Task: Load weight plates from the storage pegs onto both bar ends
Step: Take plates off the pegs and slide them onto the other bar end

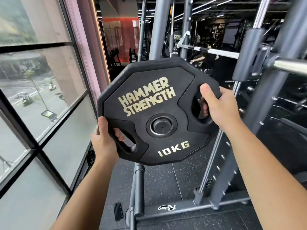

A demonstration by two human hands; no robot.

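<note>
Both forearms bare, extended forward. Left hand (106, 140) low, fingers curled through a slot of the weight plate (149, 100), thumb over its rim. Right hand (219, 105) higher, thumb on the front, fingers hooked through the opposite slot.

I'm looking at a gym, no question. The grey steel rack (282, 47) fills the right side, with a chrome bar (290, 65) mounted across it. In front of the rack is a black plate (156, 112) stamped HAMMER STRENGTH, 10KG. Under the rack there's speckled black rubber floor (166, 183). Left of the rack, a tall window (33, 80) looks down on a street. Behind the rack, more equipment (119, 57) stands in a dim hall.
</note>
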